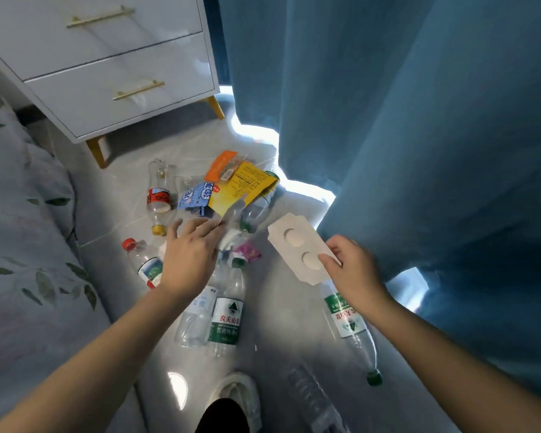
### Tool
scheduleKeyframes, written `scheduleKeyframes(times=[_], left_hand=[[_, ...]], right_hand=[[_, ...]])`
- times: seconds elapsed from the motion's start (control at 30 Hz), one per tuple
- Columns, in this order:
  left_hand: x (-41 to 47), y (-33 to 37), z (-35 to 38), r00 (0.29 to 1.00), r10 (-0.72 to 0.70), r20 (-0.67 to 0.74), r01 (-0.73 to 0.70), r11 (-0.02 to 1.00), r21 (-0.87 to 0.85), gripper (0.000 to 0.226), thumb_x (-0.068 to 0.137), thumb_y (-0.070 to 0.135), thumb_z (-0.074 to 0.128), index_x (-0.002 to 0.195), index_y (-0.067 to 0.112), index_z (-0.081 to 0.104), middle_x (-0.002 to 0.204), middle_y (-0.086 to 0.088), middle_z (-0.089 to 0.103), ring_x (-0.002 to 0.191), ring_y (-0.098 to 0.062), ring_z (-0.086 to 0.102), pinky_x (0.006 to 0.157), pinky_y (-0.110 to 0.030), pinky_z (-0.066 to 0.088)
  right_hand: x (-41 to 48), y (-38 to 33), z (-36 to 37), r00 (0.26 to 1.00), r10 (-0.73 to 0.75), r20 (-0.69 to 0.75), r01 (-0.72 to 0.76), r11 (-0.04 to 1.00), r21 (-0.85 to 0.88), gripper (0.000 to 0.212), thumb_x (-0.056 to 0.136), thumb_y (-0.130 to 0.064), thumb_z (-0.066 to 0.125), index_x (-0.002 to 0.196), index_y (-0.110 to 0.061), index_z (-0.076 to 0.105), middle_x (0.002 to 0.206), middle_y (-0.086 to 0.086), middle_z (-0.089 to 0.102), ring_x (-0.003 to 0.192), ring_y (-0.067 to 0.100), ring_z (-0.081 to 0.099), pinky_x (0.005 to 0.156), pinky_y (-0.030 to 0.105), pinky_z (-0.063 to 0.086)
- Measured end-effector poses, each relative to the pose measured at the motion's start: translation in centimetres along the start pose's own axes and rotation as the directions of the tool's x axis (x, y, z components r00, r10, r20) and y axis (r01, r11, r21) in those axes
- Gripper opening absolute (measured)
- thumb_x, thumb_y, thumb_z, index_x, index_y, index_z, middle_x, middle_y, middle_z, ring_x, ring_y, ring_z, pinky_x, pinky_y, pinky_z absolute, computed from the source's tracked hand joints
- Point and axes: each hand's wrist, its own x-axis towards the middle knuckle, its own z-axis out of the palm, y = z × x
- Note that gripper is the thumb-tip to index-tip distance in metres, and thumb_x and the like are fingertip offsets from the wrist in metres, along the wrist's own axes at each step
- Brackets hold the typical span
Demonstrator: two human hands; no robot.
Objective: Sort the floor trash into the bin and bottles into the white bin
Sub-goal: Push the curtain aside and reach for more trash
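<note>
1. White card [294, 220] with two round holes was pinched at its 5 o'clock end by the right hand [352, 270], above the grey floor [278, 323].
2. Left hand [191, 251] was spread, fingers straight, tips at the clear edge of a yellow wrapper [244, 185] lying at its 1 o'clock.
3. Orange wrapper [221, 167] sat at the yellow one's 11 o'clock and blue wrapper [197, 195] at its 9, both touching it.
4. Bottles lay flat: red-labelled bottle [158, 198] at the left hand's 11 o'clock, red-capped bottle [144, 264] at its 8, green-labelled bottle [227, 317] at its 5.
5. Blue curtain [419, 120] hung at 3 o'clock of the litter.
</note>
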Motion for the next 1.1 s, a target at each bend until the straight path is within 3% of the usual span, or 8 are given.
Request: scheduleKeyframes(times=[0.13, 0.27, 0.4, 0.5, 0.67, 0.77, 0.9, 1.1], left_hand=[[0.0, 4.7, -5.2, 0.994, 0.091, -0.063, -0.100, 0.980, -0.170, 0.054, 0.070, 0.005, 0.078, 0.120, 0.021, 0.066, 0.113, 0.004, 0.068, 0.107, -0.023, 0.057, 0.096, -0.046, 0.037], [-0.2, 9.0, -11.6, 0.955, 0.231, -0.186, -0.275, 0.924, -0.266, 0.044, 0.076, 0.011, 0.072, 0.119, 0.020, 0.067, 0.111, 0.002, 0.067, 0.106, -0.021, 0.054, 0.090, -0.035, 0.032], [-0.7, 13.3, -18.0, 0.914, 0.317, -0.254, -0.390, 0.859, -0.331, 0.039, 0.089, 0.034, 0.045, 0.116, 0.019, 0.068, 0.110, 0.000, 0.068, 0.106, -0.022, 0.055, 0.089, -0.035, 0.034], [-1.2, 16.2, -21.5, 0.883, 0.373, -0.283, -0.456, 0.823, -0.338, 0.040, 0.090, 0.040, 0.044, 0.117, 0.022, 0.067, 0.112, 0.003, 0.067, 0.105, -0.022, 0.056, 0.087, -0.041, 0.041], [-2.7, 19.7, -25.6, 0.836, 0.439, -0.329, -0.543, 0.749, -0.380, 0.037, 0.091, 0.032, 0.044, 0.118, 0.023, 0.067, 0.108, 0.004, 0.067, 0.101, -0.020, 0.056, 0.084, -0.041, 0.044], [-4.1, 23.0, -27.6, 0.761, 0.507, -0.405, -0.646, 0.653, -0.395, 0.035, 0.087, 0.021, 0.047, 0.117, 0.023, 0.066, 0.105, 0.011, 0.063, 0.099, -0.016, 0.054, 0.085, -0.041, 0.043], [-5.9, 29.7, -30.2, 0.635, 0.616, -0.466, -0.772, 0.506, -0.383, 0.036, 0.085, 0.016, 0.048, 0.116, 0.026, 0.064, 0.105, 0.013, 0.060, 0.101, -0.012, 0.053, 0.090, -0.029, 0.035], [-10.0, 41.2, -31.9, 0.503, 0.732, -0.459, -0.840, 0.291, -0.457, 0.037, 0.086, 0.016, 0.046, 0.116, 0.023, 0.067, 0.103, 0.012, 0.062, 0.096, -0.014, 0.054, 0.085, -0.037, 0.044]], right_hand=[[-4.3, -1.0, -5.6, 0.991, -0.076, -0.108, 0.086, 0.992, 0.090, 0.009, 0.088, -0.014, 0.063, 0.083, -0.015, 0.056, 0.079, -0.009, 0.057, 0.071, 0.013, 0.054, 0.058, 0.022, 0.040], [-9.5, -1.5, -10.9, 0.971, -0.121, -0.204, 0.149, 0.981, 0.126, 0.013, 0.087, -0.013, 0.063, 0.080, -0.020, 0.054, 0.078, -0.011, 0.055, 0.073, 0.006, 0.053, 0.059, 0.017, 0.040], [-14.7, -1.6, -15.3, 0.938, -0.149, -0.311, 0.203, 0.968, 0.149, 0.011, 0.086, -0.009, 0.064, 0.080, -0.014, 0.057, 0.079, -0.007, 0.058, 0.073, 0.013, 0.053, 0.063, 0.024, 0.043], [-18.3, -1.9, -18.1, 0.915, -0.148, -0.375, 0.228, 0.957, 0.180, 0.010, 0.087, -0.007, 0.065, 0.081, -0.012, 0.058, 0.080, -0.005, 0.060, 0.072, 0.014, 0.055, 0.063, 0.022, 0.043], [-23.8, -2.5, -22.6, 0.865, -0.162, -0.476, 0.275, 0.945, 0.178, 0.006, 0.087, -0.006, 0.065, 0.085, -0.011, 0.062, 0.083, -0.004, 0.062, 0.074, 0.015, 0.056, 0.064, 0.023, 0.045], [-28.4, -1.8, -25.9, 0.804, -0.138, -0.578, 0.277, 0.948, 0.159, 0.008, 0.088, -0.008, 0.065, 0.084, -0.013, 0.062, 0.082, -0.007, 0.060, 0.075, 0.015, 0.056, 0.064, 0.024, 0.045], [-34.9, 0.4, -29.0, 0.732, -0.033, -0.680, 0.250, 0.942, 0.223, 0.011, 0.089, -0.010, 0.065, 0.083, -0.019, 0.061, 0.083, -0.008, 0.061, 0.074, 0.015, 0.058, 0.065, 0.024, 0.047], [-45.2, 5.5, -31.9, 0.597, 0.186, -0.780, 0.135, 0.935, 0.327, 0.018, 0.088, -0.014, 0.066, 0.078, -0.027, 0.059, 0.080, -0.004, 0.064, 0.071, 0.021, 0.058, 0.065, 0.031, 0.047]])
